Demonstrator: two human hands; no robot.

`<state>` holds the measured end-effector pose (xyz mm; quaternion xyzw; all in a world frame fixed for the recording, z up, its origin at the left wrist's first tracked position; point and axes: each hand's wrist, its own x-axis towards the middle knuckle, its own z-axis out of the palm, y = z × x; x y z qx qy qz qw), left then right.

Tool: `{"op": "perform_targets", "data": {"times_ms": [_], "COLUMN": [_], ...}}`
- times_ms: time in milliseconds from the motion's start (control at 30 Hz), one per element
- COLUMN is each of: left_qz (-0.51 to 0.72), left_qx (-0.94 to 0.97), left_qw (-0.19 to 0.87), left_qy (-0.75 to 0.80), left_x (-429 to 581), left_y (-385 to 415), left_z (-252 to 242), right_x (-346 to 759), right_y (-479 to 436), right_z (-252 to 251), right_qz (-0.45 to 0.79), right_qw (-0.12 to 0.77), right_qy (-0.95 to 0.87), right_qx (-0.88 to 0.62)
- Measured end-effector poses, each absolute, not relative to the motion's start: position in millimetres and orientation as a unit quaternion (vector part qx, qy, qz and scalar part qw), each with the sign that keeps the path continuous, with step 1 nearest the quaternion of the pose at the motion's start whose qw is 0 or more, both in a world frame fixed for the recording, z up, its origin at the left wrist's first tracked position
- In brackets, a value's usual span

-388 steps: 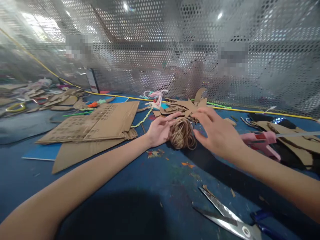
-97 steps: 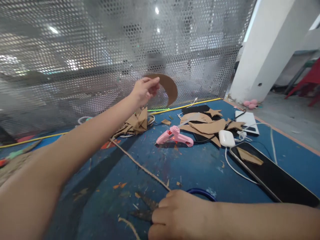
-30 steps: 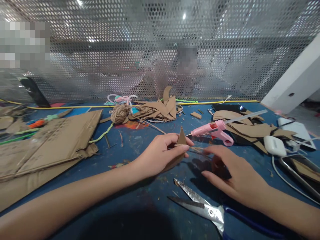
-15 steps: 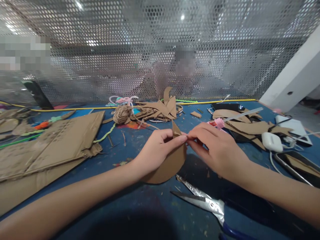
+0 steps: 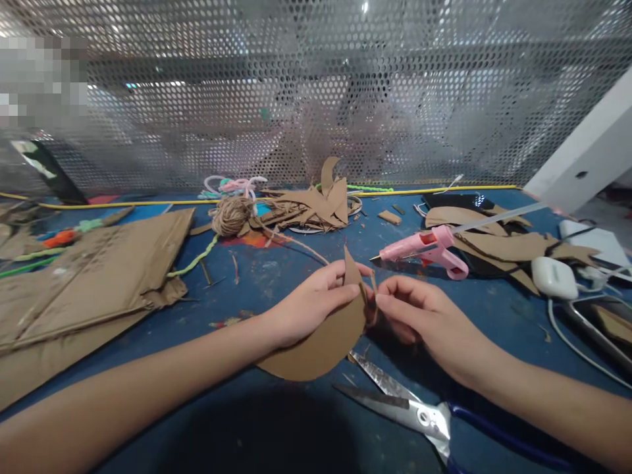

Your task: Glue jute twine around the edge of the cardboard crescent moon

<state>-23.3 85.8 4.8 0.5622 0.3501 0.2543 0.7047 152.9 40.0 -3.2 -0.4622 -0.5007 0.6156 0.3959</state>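
My left hand [image 5: 313, 299] is closed on a rounded brown cardboard cutout [image 5: 309, 355], thumb on its near face; a pointed tip sticks up above the thumb. Beside the cutout's right edge, the fingertips of my right hand [image 5: 424, 313] pinch a thin strand of twine [image 5: 374, 284]. A line of twine runs from a ball of twine [image 5: 232, 216] to behind my left hand, and its course there is hidden. Below the hands lie opened scissors [image 5: 427, 418] with blue handles. A pink glue gun [image 5: 419, 247] with a clear glue stick rests beyond my right hand.
Large cardboard sheets [image 5: 93, 276] cover the left side. Cardboard scraps [image 5: 316, 204] are piled at the back before a perforated metal screen [image 5: 296, 92]. On the right are more cutouts [image 5: 503, 247], a white earbud case [image 5: 553, 278], cables and a phone [image 5: 605, 329].
My right hand has moved slightly down and away from the left, showing the strand between them. The cutout has lowered a little and shows more. The glue gun has come into full view.
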Motion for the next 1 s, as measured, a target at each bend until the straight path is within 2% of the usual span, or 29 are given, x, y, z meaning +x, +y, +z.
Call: {"op": "perform_targets", "data": {"times_ms": [233, 333, 400, 533, 633, 733, 800, 867, 1000], "left_qz": [0.207, 0.18, 0.165, 0.177, 0.2, 0.179, 0.159, 0.141, 0.098], "left_qx": [0.549, 0.602, 0.641, 0.651, 0.626, 0.628, 0.671, 0.71, 0.732], "left_qw": [0.742, 0.691, 0.645, 0.621, 0.63, 0.62, 0.568, 0.532, 0.546], "left_qy": [0.325, 0.358, 0.381, 0.398, 0.414, 0.435, 0.45, 0.439, 0.395], "left_x": [-21.9, -23.5, -25.9, -33.9, -40.3, -43.6, -44.5, -46.5, -56.1], "left_y": [80.4, 80.8, 82.1, 91.1, 103.5, 113.2, 115.1, 113.6, 109.0], "left_z": [-0.2, 1.0, 3.5, 10.0, 11.7, 9.2, 7.0, 5.9, 8.0], "right_x": [150.6, 152.8, 158.7, 190.3, 228.1, 262.9, 277.2, 282.8, 275.0], "right_y": [37.9, 38.2, 37.4, 31.8, 31.6, 43.7, 57.4, 72.4, 96.9], "right_z": [-8.5, -6.6, -4.0, 2.3, 4.7, 2.0, -2.0, -5.7, -6.5], "right_qz": [0.616, 0.605, 0.576, 0.375, 0.21, 0.068, 0.077, 0.15, 0.231], "right_qw": [0.378, 0.37, 0.323, 0.218, 0.221, 0.286, 0.297, 0.247, 0.178], "right_qy": [-0.499, -0.501, -0.541, -0.67, -0.64, -0.57, -0.593, -0.655, -0.686], "right_qx": [-0.477, -0.497, -0.521, -0.603, -0.706, -0.768, -0.744, -0.699, -0.666]}}
